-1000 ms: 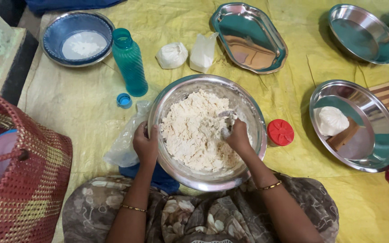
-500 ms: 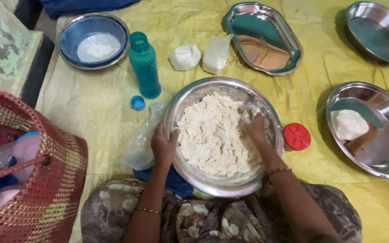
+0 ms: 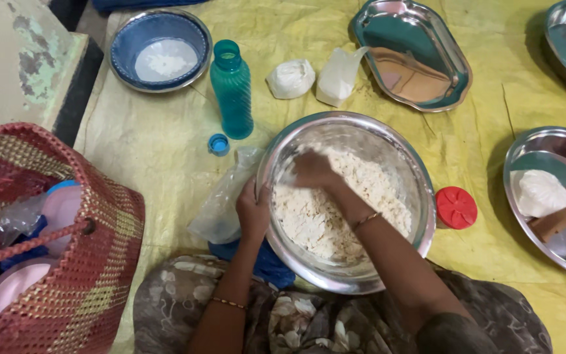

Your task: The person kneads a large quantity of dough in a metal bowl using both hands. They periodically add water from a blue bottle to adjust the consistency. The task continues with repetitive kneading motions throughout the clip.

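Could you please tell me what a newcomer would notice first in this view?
First, the large steel bowl of crumbly white flour mix at centre, with the right hand in it and the left hand gripping its rim. Next, the teal bottle behind it and the red woven basket at far left.

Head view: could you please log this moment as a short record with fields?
left hand: grips the rim of the steel bowl
right hand: inside the bowl, on the crumbly flour mix
bottle: teal, upright, uncapped, behind the bowl
blue cap: on the yellow sheet beside the bottle
red lid: right of the bowl
basket: woven, red, at far left
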